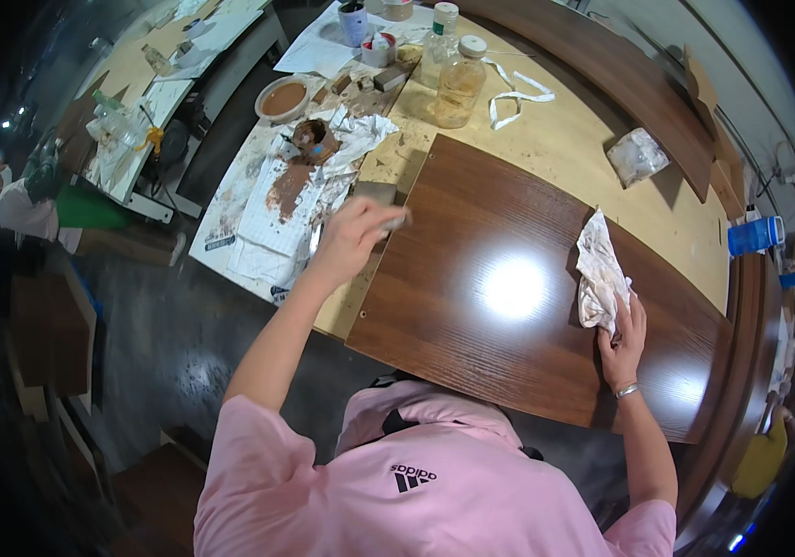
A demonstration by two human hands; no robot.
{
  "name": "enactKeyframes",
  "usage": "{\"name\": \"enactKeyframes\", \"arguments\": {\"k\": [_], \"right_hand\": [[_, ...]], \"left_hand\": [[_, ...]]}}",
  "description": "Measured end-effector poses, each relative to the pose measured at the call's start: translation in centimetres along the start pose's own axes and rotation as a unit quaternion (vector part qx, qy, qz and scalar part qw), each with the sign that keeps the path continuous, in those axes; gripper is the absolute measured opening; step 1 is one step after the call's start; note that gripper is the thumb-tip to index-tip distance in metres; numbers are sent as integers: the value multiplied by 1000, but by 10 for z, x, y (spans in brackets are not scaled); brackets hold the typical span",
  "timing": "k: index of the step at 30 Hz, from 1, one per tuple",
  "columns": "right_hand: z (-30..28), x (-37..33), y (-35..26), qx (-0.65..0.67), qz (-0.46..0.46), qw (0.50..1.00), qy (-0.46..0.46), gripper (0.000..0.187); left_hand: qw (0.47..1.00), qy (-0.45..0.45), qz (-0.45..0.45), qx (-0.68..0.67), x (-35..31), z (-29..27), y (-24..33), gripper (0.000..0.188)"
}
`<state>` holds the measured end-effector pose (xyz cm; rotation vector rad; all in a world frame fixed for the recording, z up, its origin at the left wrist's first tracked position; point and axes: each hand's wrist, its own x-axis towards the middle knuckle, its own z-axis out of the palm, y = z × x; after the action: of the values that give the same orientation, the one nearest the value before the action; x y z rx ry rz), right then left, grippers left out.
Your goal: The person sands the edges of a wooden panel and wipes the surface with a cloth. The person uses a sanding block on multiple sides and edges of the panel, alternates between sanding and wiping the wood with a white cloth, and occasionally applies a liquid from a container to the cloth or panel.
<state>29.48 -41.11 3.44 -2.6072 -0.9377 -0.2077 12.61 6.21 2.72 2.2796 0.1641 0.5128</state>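
A dark brown wood-grain panel (472, 223) lies flat on the worktable in front of me, with a bright lamp reflection on its surface. My left hand (353, 237) is closed at the panel's left edge, its fingertips pinching a small greyish piece (397, 223) that is blurred. A grey block (376, 192) lies just beyond that hand. On the right part of the panel, my right hand (625, 339) grips the lower end of a crumpled white rag (599, 265) with brownish stains. The rag stretches away from my fingers across the panel.
Stained papers (272, 209), a bowl of brown paste (283, 98) and two bottles, including a capped clear one (461, 85), stand at the table's far left. A plastic-wrapped bundle (637, 156) lies beyond the panel. Another person (26, 204) is at far left.
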Motion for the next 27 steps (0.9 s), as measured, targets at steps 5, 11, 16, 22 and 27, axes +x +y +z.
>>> {"name": "enactKeyframes", "arguments": {"k": [5, 11, 16, 22, 27], "right_hand": [[1, 4, -9, 2, 8, 1000, 1, 62], [2, 4, -7, 5, 9, 1000, 7, 63], [-1, 2, -9, -11, 16, 1000, 9, 64], [-1, 6, -10, 1, 9, 1000, 12, 64], [4, 8, -12, 10, 12, 1000, 5, 63]], "left_hand": [[999, 29, 35, 29, 106, 29, -49, 37], [995, -4, 30, 97, 110, 22, -38, 27], [998, -62, 14, 23, -5, -14, 5, 24], [999, -11, 26, 17, 56, 6, -15, 26], [996, 66, 5, 64, 120, 4, -45, 34]]}}
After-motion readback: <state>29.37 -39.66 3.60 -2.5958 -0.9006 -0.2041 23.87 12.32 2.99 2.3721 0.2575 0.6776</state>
